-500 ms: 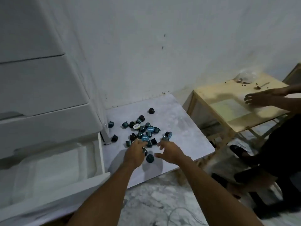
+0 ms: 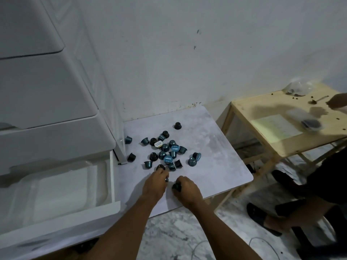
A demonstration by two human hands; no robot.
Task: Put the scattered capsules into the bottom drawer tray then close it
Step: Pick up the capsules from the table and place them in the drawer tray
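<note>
Several dark and teal capsules [image 2: 165,152] lie scattered on a pale marble tabletop [image 2: 216,158]. My left hand [image 2: 155,185] rests at the near edge of the pile, fingers curled around a small capsule [image 2: 166,179]. Just right of it, my right hand [image 2: 187,190] is closed on a dark capsule [image 2: 177,186]. To the left, the bottom drawer [image 2: 110,184] of a white drawer unit stands pulled out, with a clear tray [image 2: 56,194] inside that holds nothing I can see.
The white drawer unit [image 2: 47,109] rises at the left, its upper drawers closed. A wooden side table [image 2: 272,128] stands at the right, where another person's hand [image 2: 338,103] and sandalled feet [image 2: 262,218] are. A white wall is behind; a cable lies on the marble floor.
Both my hands have drawn back toward the table's near edge and closed on capsules. The other person's hand has moved away to the right.
</note>
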